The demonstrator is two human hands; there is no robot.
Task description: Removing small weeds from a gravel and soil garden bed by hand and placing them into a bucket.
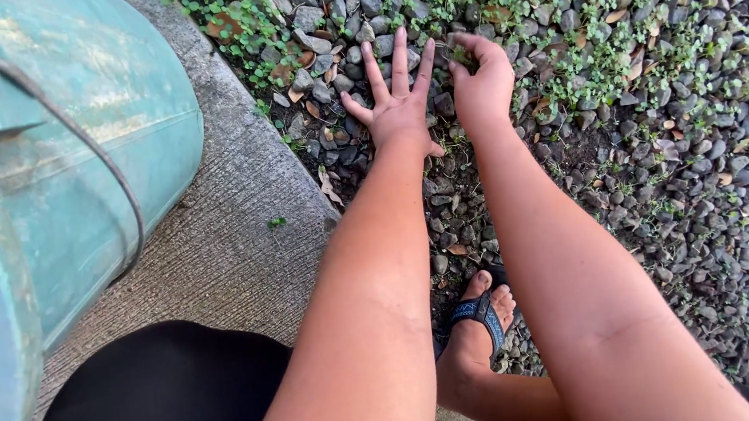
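My left hand is stretched out over grey gravel, fingers spread apart and holding nothing. Just to its right, my right hand is curled with its fingertips pinched on a small green weed growing among the stones. More small-leaved weeds spread across the gravel beyond and to the right of both hands. Dry brown leaves lie scattered between the stones.
A large teal metal bucket with a wire handle stands on a concrete strip at the left. My foot in a dark sandal rests on the gravel below my arms. My knee in black cloth is at bottom left.
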